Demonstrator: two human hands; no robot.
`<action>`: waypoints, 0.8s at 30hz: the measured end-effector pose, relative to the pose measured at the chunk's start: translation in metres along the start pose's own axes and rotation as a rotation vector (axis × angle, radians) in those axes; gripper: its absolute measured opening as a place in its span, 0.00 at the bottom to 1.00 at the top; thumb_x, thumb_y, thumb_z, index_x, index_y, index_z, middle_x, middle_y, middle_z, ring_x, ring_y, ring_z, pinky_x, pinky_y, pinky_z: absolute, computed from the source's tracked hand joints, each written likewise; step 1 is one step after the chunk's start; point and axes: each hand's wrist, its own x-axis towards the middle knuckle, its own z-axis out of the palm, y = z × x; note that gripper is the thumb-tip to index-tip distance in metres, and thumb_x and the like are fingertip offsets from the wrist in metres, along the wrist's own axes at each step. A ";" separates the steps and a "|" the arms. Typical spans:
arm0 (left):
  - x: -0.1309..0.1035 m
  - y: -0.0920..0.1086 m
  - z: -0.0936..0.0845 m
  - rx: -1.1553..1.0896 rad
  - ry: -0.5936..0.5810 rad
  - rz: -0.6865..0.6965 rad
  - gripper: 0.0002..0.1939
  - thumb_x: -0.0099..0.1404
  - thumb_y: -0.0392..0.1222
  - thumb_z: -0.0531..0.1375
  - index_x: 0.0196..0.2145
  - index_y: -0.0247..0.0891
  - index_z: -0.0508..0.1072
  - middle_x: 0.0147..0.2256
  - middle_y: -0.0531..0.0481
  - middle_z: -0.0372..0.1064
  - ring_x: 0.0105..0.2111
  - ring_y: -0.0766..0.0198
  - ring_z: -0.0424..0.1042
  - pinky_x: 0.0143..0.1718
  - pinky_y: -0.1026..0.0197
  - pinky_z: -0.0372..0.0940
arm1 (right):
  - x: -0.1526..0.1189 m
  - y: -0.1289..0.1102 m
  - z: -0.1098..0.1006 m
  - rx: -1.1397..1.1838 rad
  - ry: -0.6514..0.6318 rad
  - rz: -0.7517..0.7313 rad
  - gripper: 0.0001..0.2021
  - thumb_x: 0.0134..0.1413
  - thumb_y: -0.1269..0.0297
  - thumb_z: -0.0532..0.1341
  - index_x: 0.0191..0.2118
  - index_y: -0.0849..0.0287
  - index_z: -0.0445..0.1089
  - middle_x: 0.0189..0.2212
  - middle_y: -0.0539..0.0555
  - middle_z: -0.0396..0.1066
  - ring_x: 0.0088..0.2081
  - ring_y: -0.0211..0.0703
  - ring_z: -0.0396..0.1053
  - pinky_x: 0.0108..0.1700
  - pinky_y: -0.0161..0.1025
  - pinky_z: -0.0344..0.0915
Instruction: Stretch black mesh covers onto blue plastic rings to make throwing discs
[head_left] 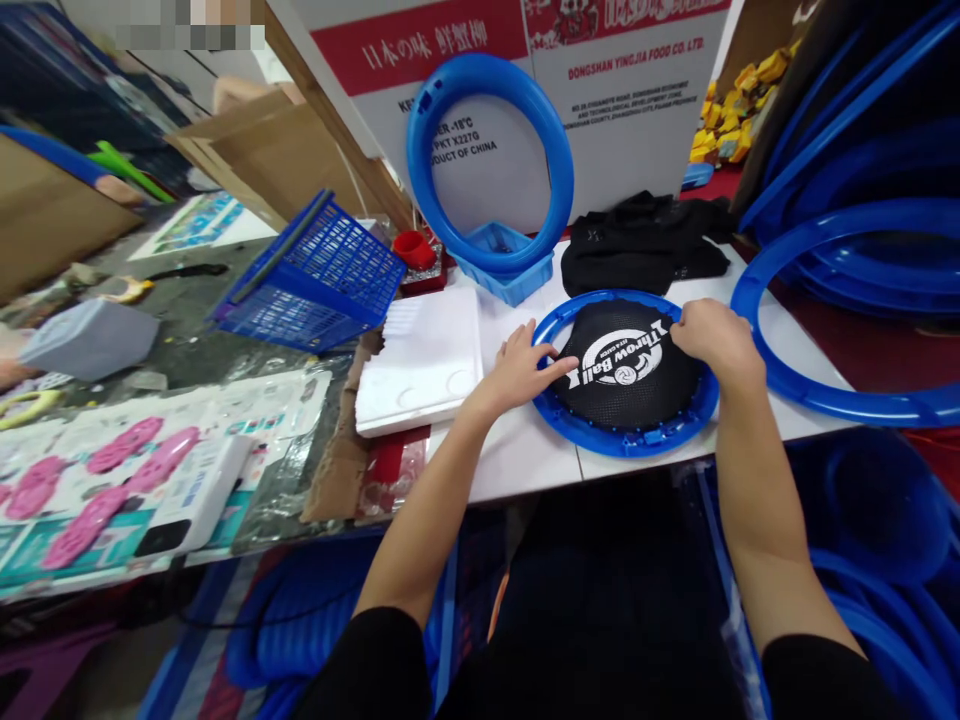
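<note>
A blue plastic ring [589, 437] lies flat on the white table in front of me, and a black mesh net [630, 395] printed "Throw Ball" covers most of its opening. At the ring's left side a gap shows between net and rim. My left hand [523, 370] rests there with fingers apart, its thumb and fingertips touching the net's edge and the rim. On the far right side, my right hand [716, 338] is closed with bent fingers on the net's edge; its fingertips are partly hidden.
Another blue ring [564, 190] leans upright in a light-blue basket [517, 285] against a carton. Black nets [649, 245] lie behind. A blue ring [885, 405] overhangs the table at right. Left are white foam [424, 360], a blue basket [315, 280] and pink parts [124, 445].
</note>
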 end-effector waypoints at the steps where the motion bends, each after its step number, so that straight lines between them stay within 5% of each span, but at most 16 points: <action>1: 0.001 -0.001 0.002 -0.004 -0.018 -0.008 0.31 0.70 0.71 0.61 0.49 0.40 0.81 0.78 0.37 0.45 0.78 0.29 0.42 0.74 0.21 0.44 | -0.002 0.002 -0.004 -0.001 -0.030 -0.006 0.10 0.58 0.58 0.63 0.33 0.57 0.79 0.43 0.68 0.79 0.49 0.70 0.77 0.52 0.61 0.71; 5: 0.007 -0.017 0.002 -0.029 -0.083 0.010 0.35 0.62 0.70 0.69 0.53 0.38 0.80 0.78 0.34 0.48 0.78 0.28 0.41 0.74 0.24 0.49 | -0.002 0.024 -0.018 0.183 -0.468 -0.148 0.18 0.56 0.45 0.67 0.25 0.54 0.78 0.31 0.58 0.79 0.34 0.53 0.75 0.40 0.48 0.70; 7: 0.009 -0.030 -0.004 -0.053 -0.136 0.062 0.37 0.59 0.69 0.72 0.55 0.39 0.80 0.77 0.34 0.51 0.79 0.30 0.42 0.75 0.25 0.49 | 0.002 0.035 -0.020 0.274 -0.568 -0.197 0.21 0.56 0.40 0.67 0.27 0.54 0.79 0.28 0.55 0.78 0.32 0.49 0.72 0.37 0.46 0.69; 10: 0.010 -0.045 -0.012 -0.073 -0.168 0.127 0.41 0.55 0.67 0.75 0.58 0.40 0.78 0.77 0.35 0.52 0.79 0.34 0.42 0.76 0.29 0.49 | 0.008 0.038 -0.016 0.370 -0.413 -0.345 0.18 0.53 0.42 0.69 0.33 0.52 0.81 0.33 0.54 0.79 0.39 0.52 0.75 0.45 0.47 0.72; 12: 0.009 -0.046 -0.016 -0.089 -0.179 0.151 0.39 0.54 0.66 0.76 0.55 0.40 0.78 0.77 0.36 0.51 0.79 0.36 0.42 0.76 0.30 0.49 | 0.009 0.029 -0.013 0.447 -0.317 -0.499 0.14 0.54 0.47 0.69 0.38 0.51 0.82 0.45 0.55 0.80 0.50 0.57 0.75 0.58 0.52 0.71; 16: 0.005 -0.027 -0.015 -0.153 -0.296 0.311 0.27 0.55 0.60 0.78 0.44 0.43 0.78 0.77 0.43 0.52 0.80 0.41 0.41 0.78 0.32 0.46 | 0.005 0.002 -0.007 0.563 -0.184 -0.647 0.13 0.61 0.49 0.66 0.44 0.50 0.82 0.67 0.54 0.69 0.68 0.62 0.65 0.74 0.59 0.57; 19: 0.002 -0.010 -0.011 -0.175 -0.349 0.395 0.22 0.57 0.57 0.77 0.39 0.44 0.76 0.76 0.47 0.54 0.80 0.43 0.42 0.78 0.32 0.45 | 0.002 -0.013 0.004 0.528 -0.281 -0.758 0.17 0.62 0.44 0.68 0.47 0.49 0.84 0.73 0.53 0.61 0.75 0.63 0.55 0.78 0.60 0.48; 22: 0.004 -0.006 -0.008 -0.220 -0.253 0.321 0.15 0.66 0.55 0.72 0.37 0.42 0.76 0.76 0.43 0.56 0.77 0.46 0.53 0.76 0.37 0.54 | 0.002 -0.021 0.020 0.419 -0.483 -0.829 0.21 0.59 0.40 0.70 0.50 0.46 0.85 0.76 0.53 0.57 0.78 0.65 0.48 0.79 0.61 0.43; 24: 0.005 -0.010 -0.009 -0.246 -0.187 0.247 0.13 0.70 0.53 0.68 0.35 0.41 0.76 0.74 0.41 0.59 0.75 0.47 0.59 0.74 0.38 0.57 | 0.002 -0.024 0.029 0.380 -0.503 -0.820 0.23 0.59 0.39 0.70 0.54 0.45 0.84 0.75 0.53 0.58 0.78 0.65 0.49 0.79 0.63 0.42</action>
